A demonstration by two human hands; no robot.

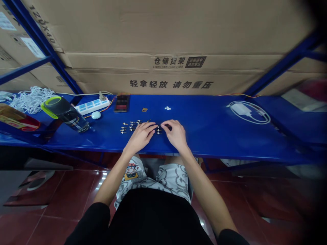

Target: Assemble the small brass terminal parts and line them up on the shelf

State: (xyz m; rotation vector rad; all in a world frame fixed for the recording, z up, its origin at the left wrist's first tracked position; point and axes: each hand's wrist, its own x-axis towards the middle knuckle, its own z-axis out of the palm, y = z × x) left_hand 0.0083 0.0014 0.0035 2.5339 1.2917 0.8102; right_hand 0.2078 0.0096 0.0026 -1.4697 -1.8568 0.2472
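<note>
Hands meet low over the front half of the blue shelf (204, 136), where a scatter of small metal parts (130, 126) lies in loose pairs near the shelf's middle. About ten of them sit apart from the fingers, on the left hand's outer side. A few darker pieces (158, 130) lie in the gap between the two hands. Judging by that, the set-out parts look finished with and the pieces in the gap are the ones being worked on. How many remain I cannot tell, since nothing on the shelf shows as a supply heap beyond a small brass bit (144, 109) and some white bits (167, 108) farther back.

The left hand (141, 135) lies palm down, wrist over the shelf's front edge, its fingers stretched flat and close together toward the dark pieces. The right hand (176, 134) mirrors it, knuckles raised and fingers curled inward, thumb and forefinger drawn near each other above the same pieces. Whether either hand actually grips one is too small to make out. Both forearms rise from the lap to the shelf's front edge and angle in toward each other.

At the shelf's left end lies a dark bottle (66, 114) on its side, with a power strip (92, 105) behind it. A white charger (241, 109) and its looped cable rest toward the right end. Cardboard boxes (178, 71) are stacked along the back of the shelf.
</note>
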